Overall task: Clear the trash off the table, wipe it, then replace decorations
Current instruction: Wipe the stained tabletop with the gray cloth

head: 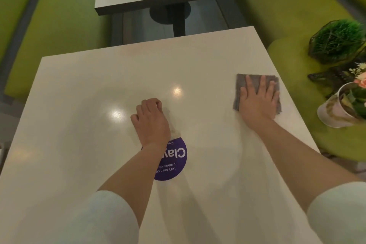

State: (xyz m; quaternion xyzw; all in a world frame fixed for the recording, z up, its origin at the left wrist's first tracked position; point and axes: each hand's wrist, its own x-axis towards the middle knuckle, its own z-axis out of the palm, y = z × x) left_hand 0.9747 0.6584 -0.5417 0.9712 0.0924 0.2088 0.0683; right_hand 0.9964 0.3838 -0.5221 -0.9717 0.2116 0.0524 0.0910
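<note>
Head view: right hand (257,99) flat on cloth (255,81), white table (79,105); left grip (151,119) seemingly curled empty.

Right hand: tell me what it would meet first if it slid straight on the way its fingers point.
The right hand, flat on the grey cloth, points toward the table's far edge. That stretch looks bare, so probably only the edge, then the green seat.

place: office pantry or canteen seating | rows of plain white tables (126,77) on dark pedestal bases | green upholstered bench seating (59,31) along both sides | round purple sticker (174,162) on the tabletop asking to keep pantries clean | potted decorations (336,39) set on the bench
</note>
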